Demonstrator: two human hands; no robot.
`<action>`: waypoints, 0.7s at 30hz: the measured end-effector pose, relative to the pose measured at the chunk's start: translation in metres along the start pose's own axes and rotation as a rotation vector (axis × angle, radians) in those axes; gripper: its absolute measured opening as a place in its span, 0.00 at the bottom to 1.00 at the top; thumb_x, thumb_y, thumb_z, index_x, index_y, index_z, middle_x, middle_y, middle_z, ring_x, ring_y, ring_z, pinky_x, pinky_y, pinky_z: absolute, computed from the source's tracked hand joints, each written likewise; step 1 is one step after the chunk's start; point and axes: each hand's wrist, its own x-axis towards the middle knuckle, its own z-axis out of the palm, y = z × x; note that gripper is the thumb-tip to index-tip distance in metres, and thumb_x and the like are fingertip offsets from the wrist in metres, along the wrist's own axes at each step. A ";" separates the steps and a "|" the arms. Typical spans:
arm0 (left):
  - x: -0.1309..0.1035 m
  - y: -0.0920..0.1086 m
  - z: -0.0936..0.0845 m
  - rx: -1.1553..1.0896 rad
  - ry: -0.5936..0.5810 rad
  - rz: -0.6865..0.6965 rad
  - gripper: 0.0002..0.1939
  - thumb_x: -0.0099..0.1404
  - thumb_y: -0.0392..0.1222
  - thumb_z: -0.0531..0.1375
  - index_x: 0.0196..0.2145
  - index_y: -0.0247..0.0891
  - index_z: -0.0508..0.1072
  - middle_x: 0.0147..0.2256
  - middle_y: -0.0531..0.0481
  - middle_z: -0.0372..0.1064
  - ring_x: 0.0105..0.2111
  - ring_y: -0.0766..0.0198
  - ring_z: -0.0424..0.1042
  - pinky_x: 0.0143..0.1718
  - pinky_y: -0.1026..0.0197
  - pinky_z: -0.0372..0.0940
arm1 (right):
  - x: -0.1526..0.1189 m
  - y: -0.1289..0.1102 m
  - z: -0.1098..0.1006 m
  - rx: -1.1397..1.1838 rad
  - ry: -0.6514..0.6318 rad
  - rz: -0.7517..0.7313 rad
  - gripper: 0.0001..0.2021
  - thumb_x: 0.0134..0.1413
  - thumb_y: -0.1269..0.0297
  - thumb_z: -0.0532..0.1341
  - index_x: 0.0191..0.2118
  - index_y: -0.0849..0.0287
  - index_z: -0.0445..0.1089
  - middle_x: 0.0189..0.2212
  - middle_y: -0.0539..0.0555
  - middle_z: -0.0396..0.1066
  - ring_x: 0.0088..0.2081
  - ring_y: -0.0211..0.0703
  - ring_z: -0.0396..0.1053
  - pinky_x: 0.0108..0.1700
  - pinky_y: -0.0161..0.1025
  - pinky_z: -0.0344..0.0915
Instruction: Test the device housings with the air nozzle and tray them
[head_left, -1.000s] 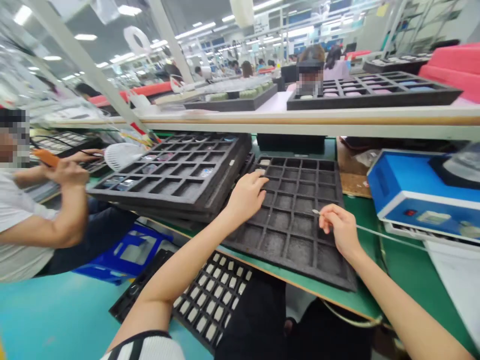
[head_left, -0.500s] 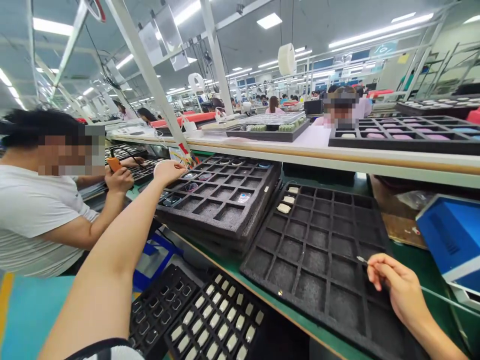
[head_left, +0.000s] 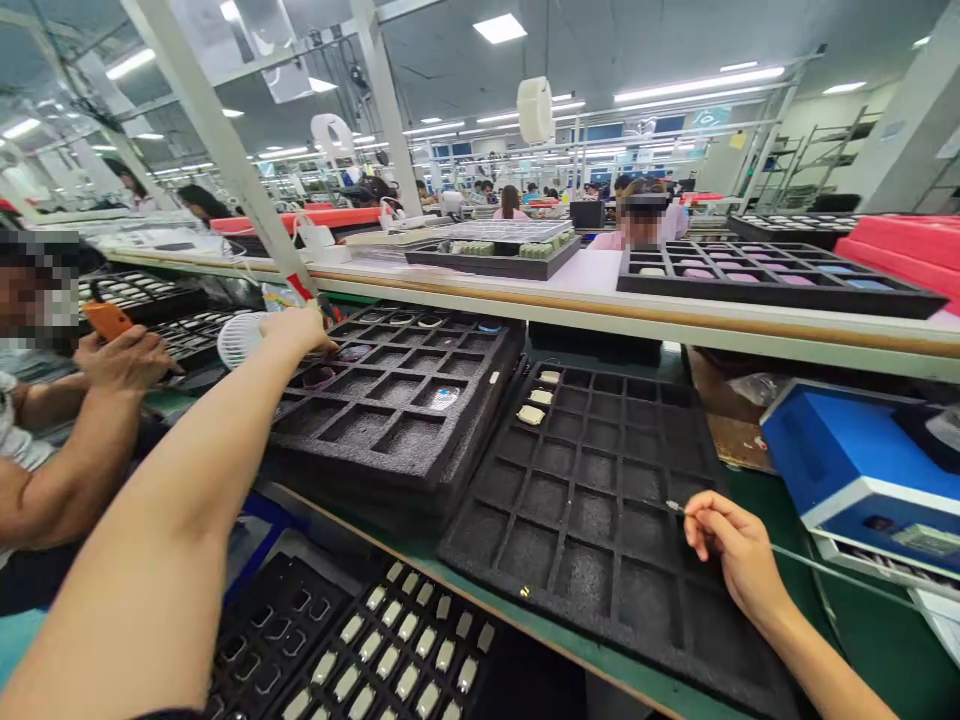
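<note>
My right hand (head_left: 727,545) pinches a thin grey cable near its small metal-tipped plug (head_left: 677,508), above a black foam tray (head_left: 592,530) with square compartments. Three cream-coloured rounded pieces (head_left: 531,414) lie in that tray's far left compartments. My left hand (head_left: 296,333) reaches out to the far left corner of a stack of black foam trays (head_left: 412,465). Its fingers point down and are partly hidden, beside a dark tool-like item with red on it. The top tray of the stack holds a few watch-like pieces and a clear-wrapped piece (head_left: 444,398).
A blue box-shaped device (head_left: 862,460) stands at the right. Lower trays hold rows of cream pieces (head_left: 388,660) and dark frames. A shelf (head_left: 480,300) crosses above the bench. At the left, a person holds an orange object (head_left: 109,320); a white fan (head_left: 240,338) stands near my left forearm.
My view has turned to the right, so the scene slides left. My left hand has dipped toward the tray stack's far corner. The right hand keeps its pinch on the cable.
</note>
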 end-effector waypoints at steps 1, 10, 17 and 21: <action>-0.005 0.014 -0.003 0.057 -0.006 -0.025 0.30 0.32 0.54 0.71 0.10 0.36 0.53 0.14 0.50 0.62 0.42 0.45 0.69 0.47 0.28 0.49 | 0.000 0.000 0.001 0.001 -0.003 0.002 0.08 0.45 0.61 0.60 0.24 0.60 0.67 0.14 0.50 0.64 0.15 0.34 0.56 0.18 0.32 0.53; -0.238 0.197 -0.035 -0.724 -0.822 0.090 0.22 0.48 0.44 0.67 0.43 0.52 0.74 0.42 0.53 0.74 0.41 0.56 0.73 0.46 0.56 0.67 | 0.003 -0.004 0.003 0.034 -0.002 -0.002 0.04 0.40 0.67 0.56 0.22 0.61 0.65 0.12 0.48 0.65 0.13 0.32 0.56 0.16 0.30 0.51; -0.302 0.254 0.118 -1.587 -1.091 -0.692 0.16 0.59 0.46 0.60 0.43 0.35 0.70 0.37 0.43 0.75 0.40 0.57 0.74 0.51 0.51 0.63 | 0.003 -0.006 0.006 0.046 0.020 -0.035 0.04 0.37 0.67 0.54 0.21 0.60 0.65 0.10 0.46 0.63 0.11 0.31 0.54 0.15 0.29 0.50; -0.302 0.259 0.168 -1.657 -1.131 -0.746 0.15 0.60 0.42 0.60 0.43 0.33 0.70 0.37 0.42 0.75 0.41 0.59 0.74 0.52 0.55 0.61 | 0.001 -0.008 0.006 0.072 0.019 -0.083 0.04 0.39 0.67 0.54 0.20 0.59 0.63 0.09 0.45 0.60 0.11 0.31 0.54 0.16 0.30 0.51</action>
